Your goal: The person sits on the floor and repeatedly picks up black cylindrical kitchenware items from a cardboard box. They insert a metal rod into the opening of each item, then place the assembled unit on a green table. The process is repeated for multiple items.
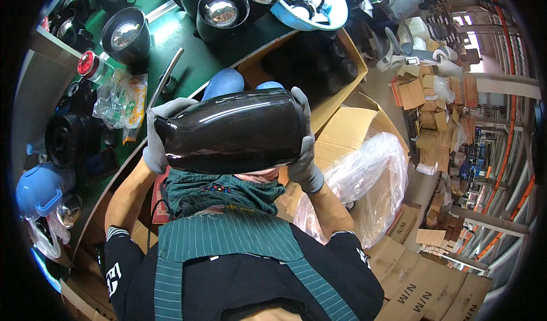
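The gloved left hand [154, 151] and right hand [305, 166] clamp opposite ends of a glossy black jug body [233, 132], held sideways above the lap [196, 191] (seemingly a checking step); moving it calls for even support. Beyond the jug body: a green worktable [199, 60]; well to its right, stacked cartons [434, 144].

Green tabletop [211, 56] bearing black pots [137, 50], red-lidded jar [96, 67], plastic bag [115, 100]
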Demonstrator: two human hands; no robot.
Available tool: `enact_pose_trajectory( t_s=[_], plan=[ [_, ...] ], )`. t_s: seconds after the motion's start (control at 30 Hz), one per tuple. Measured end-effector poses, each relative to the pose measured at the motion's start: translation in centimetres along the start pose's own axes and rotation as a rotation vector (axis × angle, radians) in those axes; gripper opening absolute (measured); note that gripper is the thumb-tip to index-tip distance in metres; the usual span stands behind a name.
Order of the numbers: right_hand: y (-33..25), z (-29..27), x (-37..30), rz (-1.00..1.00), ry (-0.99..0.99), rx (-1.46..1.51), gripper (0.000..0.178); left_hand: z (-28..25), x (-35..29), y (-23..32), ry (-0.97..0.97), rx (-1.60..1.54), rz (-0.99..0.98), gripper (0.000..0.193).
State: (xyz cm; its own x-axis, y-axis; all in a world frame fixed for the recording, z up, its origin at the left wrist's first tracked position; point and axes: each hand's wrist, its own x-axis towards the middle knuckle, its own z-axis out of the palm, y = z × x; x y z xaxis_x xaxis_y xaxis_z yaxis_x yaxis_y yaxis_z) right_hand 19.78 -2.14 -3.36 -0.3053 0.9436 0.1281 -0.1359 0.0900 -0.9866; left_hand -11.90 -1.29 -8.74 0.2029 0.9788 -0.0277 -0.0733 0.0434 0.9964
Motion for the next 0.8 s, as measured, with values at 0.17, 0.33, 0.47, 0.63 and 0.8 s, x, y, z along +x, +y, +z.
enact_pose_trajectory(
  t_s=[0.17,0.33,0.47,0.63,0.8],
  plan=[
    [0.8,-0.8,0.0,-0.066,-0.002,-0.104,0.094,-0.4,0.9,2.2,-0.005,0.305,0.136,0.088],
    [-2.8,-1.0,2.3,0.380,0.025,-0.011,0.097,0.0,1.8,4.2,-0.034,0.926,0.767,0.042],
    [-1.2,-3.3,1.2,0.273,-0.059,-0.518,0.082,0.7,0.7,3.3,-0.062,1.067,0.883,0.042],
    [-0.2,-3.1,1.9,0.824,0.230,0.365,0.069,1.7,0.8,3.2,-0.087,1.081,0.915,0.041],
    [0.4,-3.2,-0.6,0.306,0.079,-0.409,0.063,2.2,1.3,3.5,-0.070,0.905,0.798,0.039]
  ],
)
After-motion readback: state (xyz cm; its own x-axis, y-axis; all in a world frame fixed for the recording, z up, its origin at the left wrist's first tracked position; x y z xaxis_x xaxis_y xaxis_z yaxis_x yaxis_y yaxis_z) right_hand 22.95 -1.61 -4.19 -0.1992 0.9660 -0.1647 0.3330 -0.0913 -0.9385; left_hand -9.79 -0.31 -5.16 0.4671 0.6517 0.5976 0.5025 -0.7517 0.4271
